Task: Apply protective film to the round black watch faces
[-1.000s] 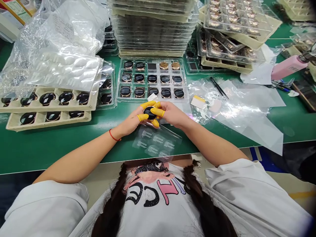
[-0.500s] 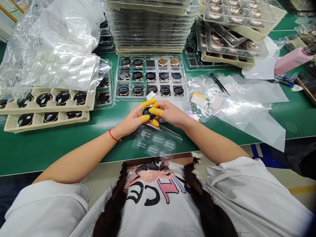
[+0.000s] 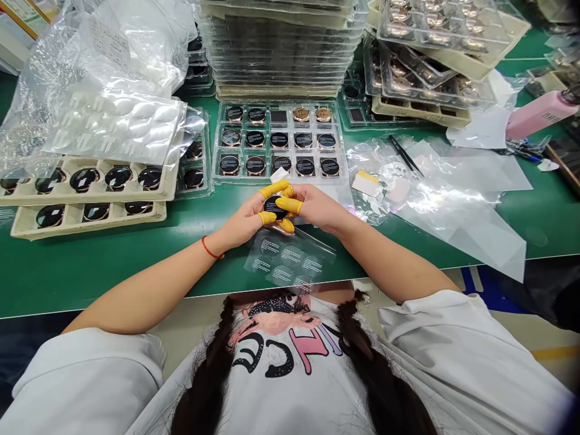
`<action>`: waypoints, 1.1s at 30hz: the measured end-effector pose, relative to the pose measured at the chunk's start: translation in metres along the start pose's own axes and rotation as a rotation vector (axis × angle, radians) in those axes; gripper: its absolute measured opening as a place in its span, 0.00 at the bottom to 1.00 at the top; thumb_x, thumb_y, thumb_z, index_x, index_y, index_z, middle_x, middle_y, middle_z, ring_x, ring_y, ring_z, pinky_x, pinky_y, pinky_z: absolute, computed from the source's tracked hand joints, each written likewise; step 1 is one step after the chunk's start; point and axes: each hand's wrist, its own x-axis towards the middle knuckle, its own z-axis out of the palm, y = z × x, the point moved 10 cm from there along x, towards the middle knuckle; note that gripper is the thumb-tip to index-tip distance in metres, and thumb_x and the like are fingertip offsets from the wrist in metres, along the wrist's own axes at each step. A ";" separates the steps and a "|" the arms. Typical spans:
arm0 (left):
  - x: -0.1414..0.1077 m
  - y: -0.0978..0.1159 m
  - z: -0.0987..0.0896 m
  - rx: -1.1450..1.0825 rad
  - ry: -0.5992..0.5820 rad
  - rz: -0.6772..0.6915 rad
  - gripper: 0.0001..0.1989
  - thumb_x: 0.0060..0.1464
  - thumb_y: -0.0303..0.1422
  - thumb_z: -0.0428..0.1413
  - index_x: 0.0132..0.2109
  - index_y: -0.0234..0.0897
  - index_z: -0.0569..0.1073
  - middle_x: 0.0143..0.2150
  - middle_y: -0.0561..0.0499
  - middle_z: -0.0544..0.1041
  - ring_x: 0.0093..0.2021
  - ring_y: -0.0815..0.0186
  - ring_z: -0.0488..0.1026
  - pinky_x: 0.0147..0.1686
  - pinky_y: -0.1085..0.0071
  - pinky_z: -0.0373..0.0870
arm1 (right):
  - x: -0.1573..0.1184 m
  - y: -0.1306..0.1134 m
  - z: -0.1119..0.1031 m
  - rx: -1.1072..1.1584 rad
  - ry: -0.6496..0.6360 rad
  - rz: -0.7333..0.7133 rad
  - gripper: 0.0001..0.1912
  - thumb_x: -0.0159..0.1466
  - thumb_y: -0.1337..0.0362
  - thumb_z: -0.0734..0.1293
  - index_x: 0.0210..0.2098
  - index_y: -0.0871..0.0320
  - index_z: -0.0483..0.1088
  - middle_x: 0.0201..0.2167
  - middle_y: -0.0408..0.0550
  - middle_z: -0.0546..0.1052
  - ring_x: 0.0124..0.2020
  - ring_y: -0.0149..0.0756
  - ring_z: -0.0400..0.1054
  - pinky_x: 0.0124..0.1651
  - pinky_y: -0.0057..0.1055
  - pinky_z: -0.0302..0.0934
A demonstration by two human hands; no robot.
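Observation:
Between my two hands is a round black watch face (image 3: 272, 209) with small white print on its top. My left hand (image 3: 247, 219) grips its left side, with yellow finger cots on the fingers. The thumb of my right hand (image 3: 312, 207), also in a yellow cot, lies across the upper right of the face. Fingers beneath it are partly hidden. Just below the hands, a clear sheet of round printed film stickers (image 3: 290, 257) lies at the table edge. Behind them stands a clear compartment tray (image 3: 217, 145) of round watch pieces, most with printed black faces, two gold-coloured.
A tall stack of clear trays (image 3: 281, 57) rises at the back. Cream trays of black watch faces (image 3: 90, 211) and plastic bags (image 3: 122, 54) fill the left. Rightward lie black tweezers (image 3: 406, 155), backing sheets (image 3: 471, 205), a pink bottle (image 3: 539, 115) and stacked trays (image 3: 421, 103).
The camera view has shifted slightly, so the table items sit a little further right. Both hands keep their hold on the watch face, with almost no visible movement.

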 end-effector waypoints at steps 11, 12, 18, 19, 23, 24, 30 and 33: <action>0.000 0.002 0.005 0.059 -0.024 0.004 0.35 0.54 0.35 0.60 0.65 0.40 0.54 0.39 0.49 0.79 0.34 0.64 0.80 0.40 0.64 0.77 | 0.002 0.000 -0.004 0.001 0.018 -0.004 0.09 0.63 0.69 0.66 0.26 0.61 0.67 0.21 0.40 0.71 0.22 0.23 0.62 0.27 0.23 0.56; 0.000 0.004 0.006 0.088 -0.049 0.010 0.37 0.54 0.35 0.61 0.65 0.40 0.53 0.40 0.49 0.79 0.36 0.63 0.80 0.41 0.64 0.77 | 0.001 0.000 -0.003 0.004 0.000 -0.009 0.09 0.64 0.68 0.66 0.26 0.60 0.67 0.20 0.41 0.71 0.21 0.24 0.63 0.27 0.24 0.57; -0.002 0.012 0.000 0.192 -0.010 0.068 0.29 0.54 0.34 0.62 0.58 0.39 0.57 0.41 0.49 0.78 0.39 0.65 0.80 0.43 0.67 0.77 | -0.002 -0.001 -0.003 0.059 -0.032 0.009 0.10 0.61 0.60 0.68 0.29 0.60 0.67 0.20 0.41 0.71 0.20 0.24 0.62 0.25 0.23 0.55; -0.001 0.012 -0.002 0.195 0.005 0.078 0.29 0.54 0.34 0.62 0.57 0.39 0.57 0.42 0.49 0.78 0.38 0.65 0.80 0.42 0.67 0.77 | -0.003 -0.001 -0.003 0.061 -0.036 0.023 0.09 0.60 0.61 0.68 0.30 0.60 0.67 0.20 0.41 0.72 0.20 0.24 0.61 0.25 0.23 0.54; -0.001 0.010 -0.005 0.199 0.017 0.099 0.28 0.55 0.34 0.61 0.56 0.39 0.55 0.42 0.48 0.78 0.36 0.65 0.80 0.40 0.68 0.77 | -0.006 -0.001 0.008 0.061 -0.122 0.033 0.07 0.56 0.65 0.67 0.33 0.60 0.67 0.22 0.41 0.72 0.23 0.25 0.63 0.27 0.23 0.54; -0.001 0.009 -0.005 0.199 0.017 0.100 0.28 0.55 0.34 0.61 0.56 0.39 0.54 0.41 0.49 0.78 0.36 0.65 0.81 0.40 0.68 0.77 | -0.006 -0.002 0.010 0.064 -0.137 0.024 0.06 0.55 0.66 0.67 0.32 0.61 0.67 0.22 0.41 0.72 0.23 0.25 0.63 0.27 0.23 0.53; -0.002 0.007 -0.004 0.189 0.038 0.100 0.28 0.55 0.33 0.60 0.56 0.39 0.54 0.38 0.50 0.78 0.35 0.65 0.81 0.38 0.68 0.78 | -0.005 -0.001 0.018 0.098 -0.157 0.003 0.04 0.55 0.67 0.65 0.28 0.59 0.64 0.19 0.40 0.71 0.21 0.25 0.63 0.26 0.23 0.52; -0.002 0.006 -0.003 0.210 0.050 0.095 0.27 0.56 0.33 0.60 0.56 0.37 0.54 0.37 0.50 0.78 0.34 0.66 0.80 0.36 0.69 0.78 | -0.004 0.003 0.020 0.118 -0.135 0.021 0.04 0.54 0.66 0.65 0.27 0.59 0.63 0.19 0.41 0.71 0.20 0.26 0.62 0.25 0.24 0.52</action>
